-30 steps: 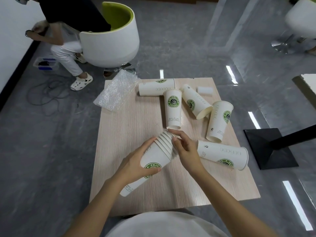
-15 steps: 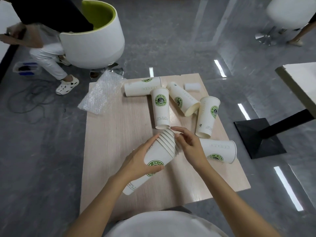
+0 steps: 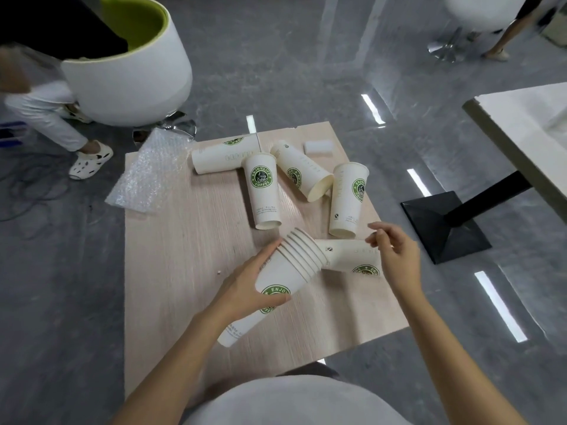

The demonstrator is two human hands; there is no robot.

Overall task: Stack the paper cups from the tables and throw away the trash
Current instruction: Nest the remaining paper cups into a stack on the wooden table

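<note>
The desk (image 3: 184,271) is flat, pale wood with thin lines running along it. Behind it stands a round chair (image 3: 132,84), smooth and white outside, green inside. A crinkly, see-through sheet of bubble wrap (image 3: 150,173) sticks out over the desk's far left corner.

Over the front middle of the desk is the stack of cups (image 3: 288,268). These are tall white paper cups with a round green badge, pushed one inside the next, so their rims show in a row. The left hand (image 3: 245,286) is wrapped round the stack, thumb below and fingers on top.

The stack's open end is right by the narrow bottom of the side cup (image 3: 346,253), which lies on the desk. The right hand (image 3: 399,256) is at that cup's wide end with its fingers bent. I cannot tell if it pinches the rim.

Four loose cups (image 3: 264,191) lie farther back. One of them, the slanted cup (image 3: 302,170), shows an empty inside. A small white roll (image 3: 318,147) lies by the far edge.
</note>
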